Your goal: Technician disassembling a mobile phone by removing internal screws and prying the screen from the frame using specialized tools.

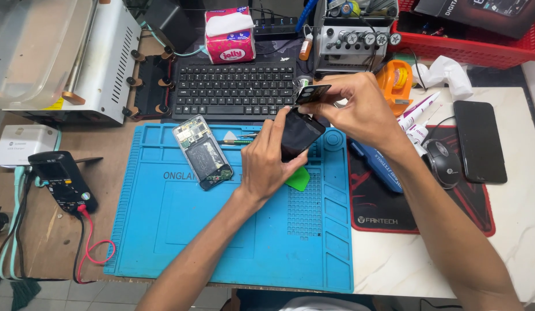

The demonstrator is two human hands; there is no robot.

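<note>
My left hand (pixel 264 164) grips a black phone screen panel (pixel 299 133) tilted above the blue work mat (pixel 221 230). My right hand (pixel 351 106) pinches a small dark flat card (pixel 312 93) at the panel's top edge. An opened phone body (pixel 202 151) with bare circuit board lies on the mat to the left of my hands. A green triangular pick (pixel 299 179) lies on the mat under my left hand. Tweezers and a small tool (pixel 240 139) rest beside the opened phone.
Black keyboard (pixel 233 89) behind the mat. Tissue pack (pixel 230 35), grey station with knobs (pixel 353 43), orange tape dispenser (pixel 397 80), red basket (pixel 469 49). At right: mouse (pixel 443 161), black phone (pixel 479 141), glue tubes (pixel 418 112), blue tool (pixel 377 164). At left: multimeter (pixel 63 181), white machine (pixel 66 57).
</note>
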